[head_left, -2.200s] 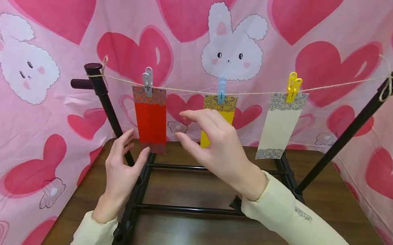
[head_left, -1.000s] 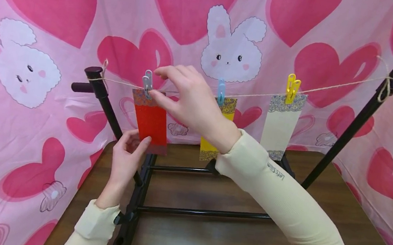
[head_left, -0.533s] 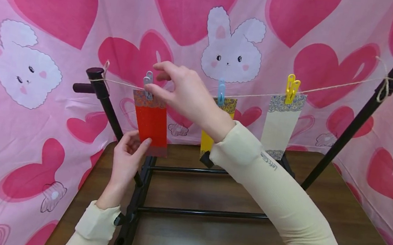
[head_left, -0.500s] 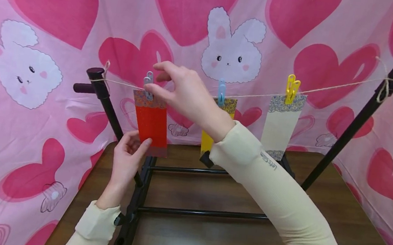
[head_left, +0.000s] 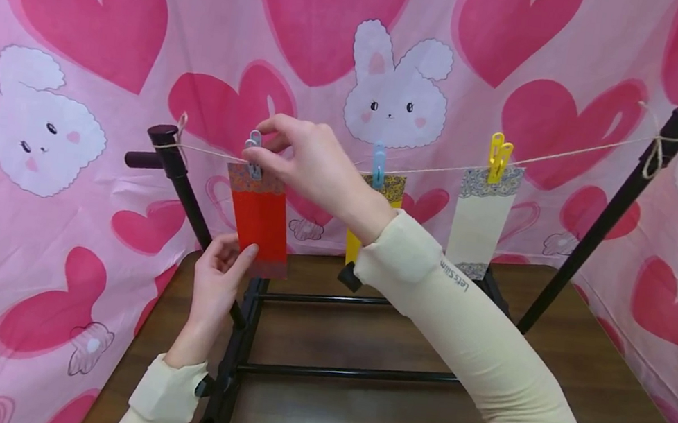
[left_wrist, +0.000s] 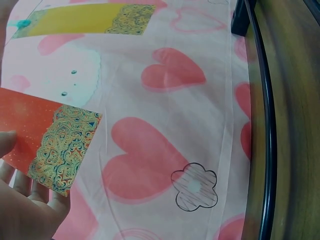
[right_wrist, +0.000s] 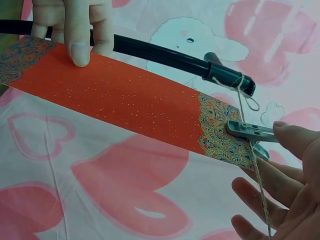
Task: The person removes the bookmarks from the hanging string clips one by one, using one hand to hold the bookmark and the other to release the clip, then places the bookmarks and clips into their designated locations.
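A red envelope-like paper strip (head_left: 259,227) with patterned ends hangs from a string (head_left: 214,152), held by a grey clothespin (right_wrist: 250,131). Low on the strip's left edge, my left hand (head_left: 219,274) pinches it, thumb in front and fingers behind, as the right wrist view shows. My right hand (head_left: 319,167) grips the clothespin by its handle ends, thumb on the near one; the fingers behind it are partly hidden. Right of it, a yellow strip (head_left: 353,237) hangs under a blue clothespin (head_left: 378,167), partly covered by my right hand and sleeve.
A white strip (head_left: 481,221) hangs farther right under yellow clothespins (head_left: 498,158). The string runs between a left black post (head_left: 181,186) and a right black post (head_left: 615,208). Black crossbars (head_left: 352,373) lie over the wooden table (head_left: 321,419); a pink printed cloth (head_left: 221,30) stands behind.
My right hand has moved left from before the yellow strip to the grey clothespin and closed on it. My left hand has risen slightly and taken hold of the red strip.
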{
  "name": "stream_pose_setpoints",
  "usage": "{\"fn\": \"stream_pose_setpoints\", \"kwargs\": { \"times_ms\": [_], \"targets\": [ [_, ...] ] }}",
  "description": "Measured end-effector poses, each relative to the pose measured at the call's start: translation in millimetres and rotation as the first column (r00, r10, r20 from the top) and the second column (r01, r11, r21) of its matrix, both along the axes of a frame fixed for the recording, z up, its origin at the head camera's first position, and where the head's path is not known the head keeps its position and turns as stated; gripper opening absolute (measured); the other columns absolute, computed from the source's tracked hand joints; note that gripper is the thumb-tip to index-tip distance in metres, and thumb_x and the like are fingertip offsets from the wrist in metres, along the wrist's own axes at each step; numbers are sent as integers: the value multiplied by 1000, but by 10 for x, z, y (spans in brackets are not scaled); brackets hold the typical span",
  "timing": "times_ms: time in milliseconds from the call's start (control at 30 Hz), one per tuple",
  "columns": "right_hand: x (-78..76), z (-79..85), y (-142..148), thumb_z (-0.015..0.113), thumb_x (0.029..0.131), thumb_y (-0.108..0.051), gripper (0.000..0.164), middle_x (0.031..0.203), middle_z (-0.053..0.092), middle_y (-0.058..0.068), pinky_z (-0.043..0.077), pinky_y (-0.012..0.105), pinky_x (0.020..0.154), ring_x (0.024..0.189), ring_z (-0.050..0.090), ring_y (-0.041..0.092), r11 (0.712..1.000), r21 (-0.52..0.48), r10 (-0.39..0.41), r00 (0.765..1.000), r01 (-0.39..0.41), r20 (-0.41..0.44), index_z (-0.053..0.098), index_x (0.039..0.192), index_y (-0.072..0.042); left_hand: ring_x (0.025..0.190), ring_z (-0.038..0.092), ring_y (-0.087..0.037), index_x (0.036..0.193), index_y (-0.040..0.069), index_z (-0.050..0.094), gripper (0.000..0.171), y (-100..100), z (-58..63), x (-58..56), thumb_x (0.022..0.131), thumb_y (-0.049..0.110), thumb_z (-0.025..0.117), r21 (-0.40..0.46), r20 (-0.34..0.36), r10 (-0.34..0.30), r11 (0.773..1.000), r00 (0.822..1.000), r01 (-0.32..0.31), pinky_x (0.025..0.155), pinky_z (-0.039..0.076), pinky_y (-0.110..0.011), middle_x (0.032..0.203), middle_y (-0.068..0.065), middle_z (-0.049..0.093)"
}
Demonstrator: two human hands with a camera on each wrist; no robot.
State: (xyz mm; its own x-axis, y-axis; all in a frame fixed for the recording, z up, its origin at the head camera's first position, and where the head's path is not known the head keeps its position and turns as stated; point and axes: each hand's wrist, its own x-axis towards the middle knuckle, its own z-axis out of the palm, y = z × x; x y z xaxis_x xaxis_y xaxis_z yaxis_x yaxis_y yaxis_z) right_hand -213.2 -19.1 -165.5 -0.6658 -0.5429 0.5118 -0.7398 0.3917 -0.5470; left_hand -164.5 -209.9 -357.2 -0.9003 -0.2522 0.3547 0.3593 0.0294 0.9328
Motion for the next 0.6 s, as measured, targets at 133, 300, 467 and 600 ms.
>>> {"fn": "stream_pose_setpoints", "kwargs": {
  "times_ms": [133,300,467,600],
  "targets": [
    [13,17,-2,72,99,-30,36,117,76,0,57,18,80,105,69,9,1000,-1,-11,1000,11,16,67,130,-12,108,70,-19,127,4,63,28,0,-7,-6,101,11,69,0,2,-1,1000,1000,1,94,56,-25,115,2,73],
    [12,36,2,70,101,-30,34,116,75,0,57,19,81,104,69,9,1000,-6,-21,1000,21,23,67,130,-13,107,69,-20,127,5,63,28,4,-2,-1,101,13,69,-14,8,3,1000,1000,-3,93,57,-25,115,2,73],
    [2,40,-3,69,102,-30,30,114,75,0,56,19,81,103,69,8,1000,-8,-16,1000,16,23,68,127,-13,107,68,-21,125,5,65,26,11,-6,10,101,14,69,-12,10,9,1000,1000,-9,92,57,-26,115,2,73],
    [0,51,-6,68,102,-28,28,112,75,0,56,19,81,101,68,8,1000,-9,-7,1000,7,17,67,125,-11,105,68,-21,123,4,66,23,13,-8,10,101,12,69,-3,-2,3,1000,1000,-3,90,57,-25,114,2,73]
  ]
}}
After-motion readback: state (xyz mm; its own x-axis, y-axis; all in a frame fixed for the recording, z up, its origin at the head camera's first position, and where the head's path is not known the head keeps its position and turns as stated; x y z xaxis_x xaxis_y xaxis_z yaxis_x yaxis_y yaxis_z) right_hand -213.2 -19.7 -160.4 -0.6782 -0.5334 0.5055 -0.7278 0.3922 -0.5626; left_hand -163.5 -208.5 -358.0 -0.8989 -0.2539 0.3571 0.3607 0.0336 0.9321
